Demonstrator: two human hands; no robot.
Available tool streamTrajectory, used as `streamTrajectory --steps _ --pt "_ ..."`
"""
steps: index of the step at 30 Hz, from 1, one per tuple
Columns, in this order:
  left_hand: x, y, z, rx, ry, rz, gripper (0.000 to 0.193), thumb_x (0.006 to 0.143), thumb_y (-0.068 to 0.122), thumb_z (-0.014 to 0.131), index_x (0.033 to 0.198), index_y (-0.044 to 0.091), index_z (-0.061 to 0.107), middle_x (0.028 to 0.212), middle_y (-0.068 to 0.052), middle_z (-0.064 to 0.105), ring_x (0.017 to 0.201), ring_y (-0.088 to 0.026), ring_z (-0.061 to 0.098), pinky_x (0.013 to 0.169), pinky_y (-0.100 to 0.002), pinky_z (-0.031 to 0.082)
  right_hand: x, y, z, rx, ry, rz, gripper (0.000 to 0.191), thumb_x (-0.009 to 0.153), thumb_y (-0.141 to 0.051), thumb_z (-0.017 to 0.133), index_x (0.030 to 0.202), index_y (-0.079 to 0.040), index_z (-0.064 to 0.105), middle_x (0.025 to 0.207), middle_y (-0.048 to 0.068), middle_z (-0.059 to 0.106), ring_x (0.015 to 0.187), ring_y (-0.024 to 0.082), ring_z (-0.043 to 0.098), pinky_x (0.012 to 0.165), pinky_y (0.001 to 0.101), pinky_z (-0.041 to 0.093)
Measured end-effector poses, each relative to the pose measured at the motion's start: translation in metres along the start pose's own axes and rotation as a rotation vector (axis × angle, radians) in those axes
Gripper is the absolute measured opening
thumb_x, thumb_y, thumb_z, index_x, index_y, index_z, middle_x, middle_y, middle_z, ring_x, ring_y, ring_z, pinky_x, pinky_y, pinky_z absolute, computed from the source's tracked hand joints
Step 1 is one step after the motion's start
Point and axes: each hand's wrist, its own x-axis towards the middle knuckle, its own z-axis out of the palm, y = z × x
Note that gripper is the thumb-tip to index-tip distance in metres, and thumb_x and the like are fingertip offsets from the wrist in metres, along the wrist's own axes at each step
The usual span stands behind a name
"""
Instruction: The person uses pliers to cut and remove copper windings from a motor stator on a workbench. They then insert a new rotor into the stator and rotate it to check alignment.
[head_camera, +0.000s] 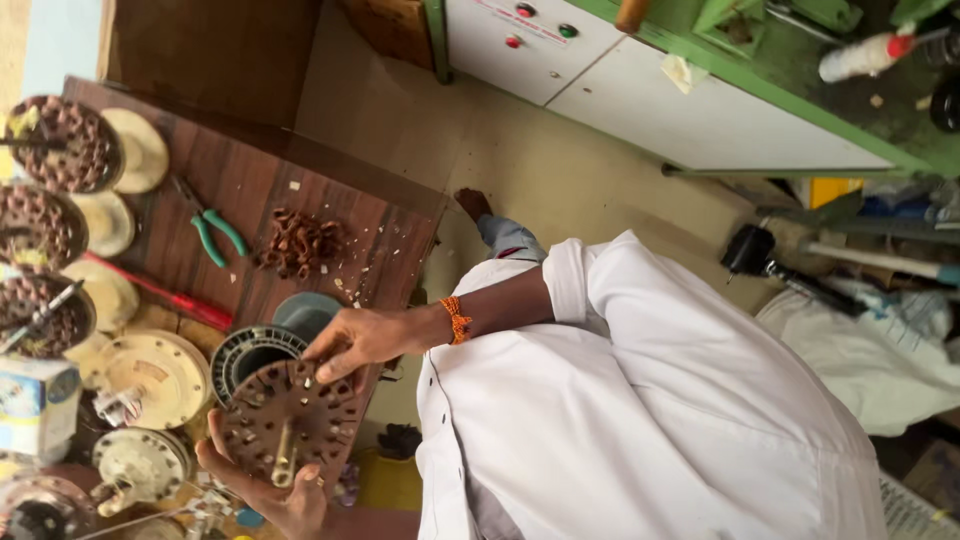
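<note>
A round brown slotted disc (300, 420) with a metal shaft (284, 455) through its middle is held over the edge of the wooden table (250, 180). My left hand (270, 495) cups the disc from below, fingers wrapped around its lower rim. My right hand (362, 340), with an orange bead band (455, 320) at the wrist, reaches in from the white sleeve. Its fingertips pinch at a slot on the disc's upper rim. Whether something small sits between those fingertips cannot be told.
On the table lie green-handled pliers (215, 235), a pile of brown scraps (300, 243), a red-handled tool (160, 290) and a grey ribbed ring (248, 352). Several round cream covers (158, 375) and wound cores (70, 145) line the left. A white and green cabinet (700, 110) stands behind.
</note>
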Motion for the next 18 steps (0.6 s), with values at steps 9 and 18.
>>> streamTrajectory --steps 9,18 --pt "-0.002 0.011 0.011 -0.395 -0.145 -0.117 0.094 0.097 0.060 0.067 0.168 0.006 0.037 0.160 -0.020 0.049 0.139 -0.030 0.057 0.115 -0.043 0.052 -0.068 0.001 -0.001 -0.006 0.078 -0.120 0.054 0.100 -0.025 0.069 0.144 0.005 0.057 0.123 0.013 0.073 0.106 0.018 0.071 0.081 0.0333 0.066" --pt "-0.040 0.041 0.023 0.306 -0.227 0.179 0.110 0.075 0.043 0.081 0.166 0.007 0.030 0.172 -0.020 0.023 0.157 -0.042 0.031 0.122 -0.054 0.041 -0.125 0.033 0.052 -0.082 0.357 -0.213 0.055 0.100 -0.025 0.070 0.143 0.006 0.058 0.122 0.011 0.073 0.104 0.015 0.069 0.084 0.0314 0.062"
